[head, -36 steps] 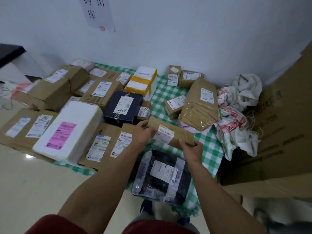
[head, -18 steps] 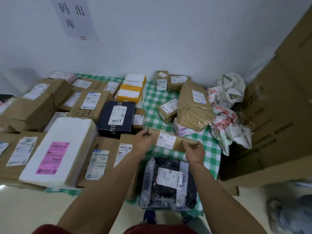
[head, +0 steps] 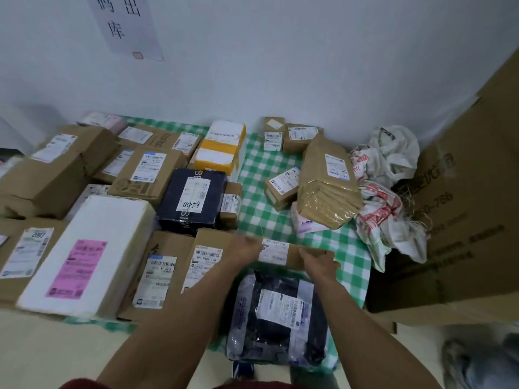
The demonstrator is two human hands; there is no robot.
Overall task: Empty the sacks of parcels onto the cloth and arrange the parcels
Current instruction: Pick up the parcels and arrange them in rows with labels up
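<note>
Stretching left-right, brown parcel (head: 293,256) is held by left hand (head: 246,248) and right hand (head: 320,263).

The wall sheet (head: 125,23) reads 出库, the dark box (head: 192,197) bears 4458, the left carton (head: 36,242) 2097.

A pale floor (head: 42,355) carries a green-and-white checked cloth (head: 261,220) spread against the far wall. Brown cartons (head: 148,175) crowd the cloth's left half, with a white parcel with a pink label (head: 92,248) near left and a dark navy box (head: 193,200) beside it. A yellow-and-white parcel (head: 222,147) and two small cartons (head: 273,133) lie far. A taped brown paper bundle (head: 328,189) lies to the right, touching crumpled sacks (head: 387,192) at the cloth's right edge. A clear plastic bag (head: 278,318) lies nearest. A long brown parcel (head: 295,255) sits just beyond it; whether it rests on the cloth is unclear. A large cardboard box (head: 463,220) stands on the floor at right.
</note>
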